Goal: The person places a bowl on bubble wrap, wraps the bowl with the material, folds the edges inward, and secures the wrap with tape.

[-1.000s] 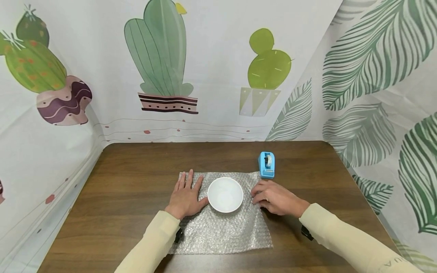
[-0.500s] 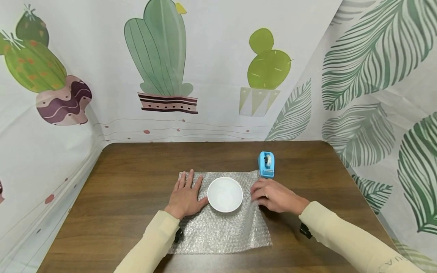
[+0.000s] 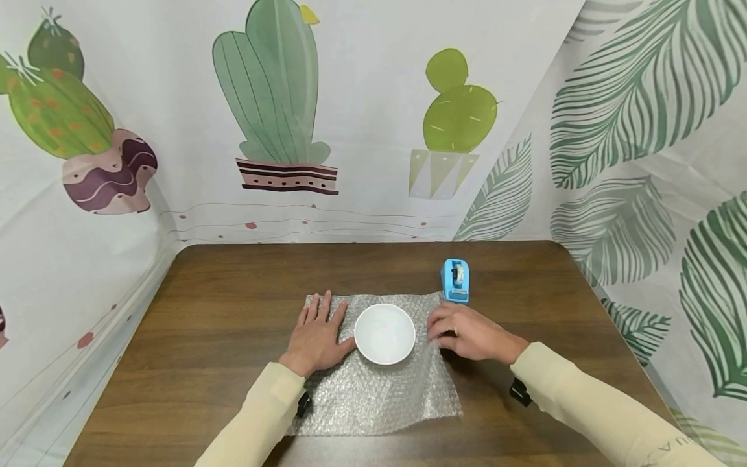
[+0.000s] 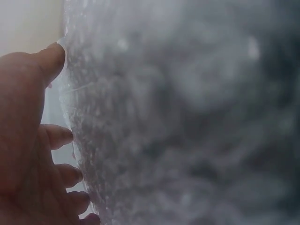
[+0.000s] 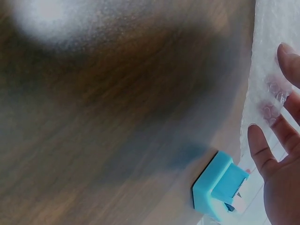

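A white bowl (image 3: pixel 385 333) stands on a sheet of bubble wrap (image 3: pixel 379 399) in the head view. To its left, my left hand (image 3: pixel 317 340) rests on the wrap with fingers spread, the thumb tip at the bowl's side. My right hand (image 3: pixel 471 332) pinches the wrap's right edge. In the right wrist view, fingers (image 5: pixel 284 131) show through the wrap from beneath while the thumb (image 5: pixel 289 63) lies on the other side. Blurred bubble wrap (image 4: pixel 164 112) fills most of the left wrist view beside the left hand (image 4: pixel 28 136).
A blue tape dispenser (image 3: pixel 456 281) stands just beyond the right hand, by the wrap's far right corner. Everything lies on a brown wooden table (image 3: pixel 204 311). Behind it hangs a white cloth (image 3: pixel 373 130) printed with cacti and leaves.
My right hand has shifted slightly left and away from me with the wrap's edge, and the near right corner has drawn a little left. The left hand and bowl stay almost still.
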Available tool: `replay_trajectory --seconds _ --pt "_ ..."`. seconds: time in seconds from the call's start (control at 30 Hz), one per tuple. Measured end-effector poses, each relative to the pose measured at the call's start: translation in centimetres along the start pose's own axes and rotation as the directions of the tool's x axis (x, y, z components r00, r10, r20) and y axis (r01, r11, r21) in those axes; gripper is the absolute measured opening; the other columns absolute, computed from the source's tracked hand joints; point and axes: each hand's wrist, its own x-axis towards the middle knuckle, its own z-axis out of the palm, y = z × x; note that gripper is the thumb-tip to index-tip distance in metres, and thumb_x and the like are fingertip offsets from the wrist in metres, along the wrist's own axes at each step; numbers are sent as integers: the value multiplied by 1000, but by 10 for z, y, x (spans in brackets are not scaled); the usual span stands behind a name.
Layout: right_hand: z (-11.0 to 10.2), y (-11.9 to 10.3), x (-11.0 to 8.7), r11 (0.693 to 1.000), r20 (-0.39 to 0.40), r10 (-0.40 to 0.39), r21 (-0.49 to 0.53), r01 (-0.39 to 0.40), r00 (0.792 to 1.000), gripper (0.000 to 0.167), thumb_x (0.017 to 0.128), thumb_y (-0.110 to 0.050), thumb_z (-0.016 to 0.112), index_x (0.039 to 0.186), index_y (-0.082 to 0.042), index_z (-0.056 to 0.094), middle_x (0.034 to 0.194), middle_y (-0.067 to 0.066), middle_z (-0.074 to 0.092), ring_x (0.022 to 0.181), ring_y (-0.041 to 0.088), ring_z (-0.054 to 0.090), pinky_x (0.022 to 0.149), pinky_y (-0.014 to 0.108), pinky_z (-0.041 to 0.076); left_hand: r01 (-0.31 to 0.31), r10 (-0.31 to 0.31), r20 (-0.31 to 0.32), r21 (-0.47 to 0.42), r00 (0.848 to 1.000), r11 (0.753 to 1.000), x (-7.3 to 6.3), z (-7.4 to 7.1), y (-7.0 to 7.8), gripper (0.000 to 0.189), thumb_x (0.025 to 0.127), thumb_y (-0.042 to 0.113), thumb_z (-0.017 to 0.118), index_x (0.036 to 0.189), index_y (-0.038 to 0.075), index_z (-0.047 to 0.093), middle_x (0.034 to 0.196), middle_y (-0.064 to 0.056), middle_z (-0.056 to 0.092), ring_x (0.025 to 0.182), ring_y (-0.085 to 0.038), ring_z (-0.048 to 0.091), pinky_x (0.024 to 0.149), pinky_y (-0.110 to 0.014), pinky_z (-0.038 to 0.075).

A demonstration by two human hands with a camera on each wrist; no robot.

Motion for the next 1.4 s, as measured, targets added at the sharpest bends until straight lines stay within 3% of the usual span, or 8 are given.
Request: replay_trajectory --seconds 0.53,0.97,1.2,1.4 --pt "-1 -2 1 999 -12 30 34 -30 999 12 92 -9 78 99 -17 83 111 -1 73 111 20 66 108 53 51 -21 20 -7 -35 1000 999 -9 -7 -5 79 101 56 59 163 13 36 173 -25 18 163 -44 11 130 -61 17" --pt "-5 -5 4 996 10 69 49 -69 998 11 94 -11 77 100 -18 83 114 0 73 113 22 65 102 48 55 -76 76 -23 -27 997 997 -34 -14 3 80 100 58 59 161 10 40 169 -28 26 160 -47 19 129 -61 22" --pt "-6 -5 5 996 13 79 48 -80 997 12 94 -11 77 101 -18 82 115 0 73 114 22 66 108 53 51 -103 102 -16 -14 995 995 -48 -15 8 79 101 59 58 161 10 40 169 -27 27 160 -46 22 128 -62 24" --pt "-5 -5 6 995 15 83 54 -84 996 12 93 -10 77 101 -17 82 115 0 73 115 23 66 109 53 50 -132 132 -50 -10 990 991 -59 -17 12 82 100 61 58 160 8 40 169 -28 28 159 -46 25 126 -63 27"
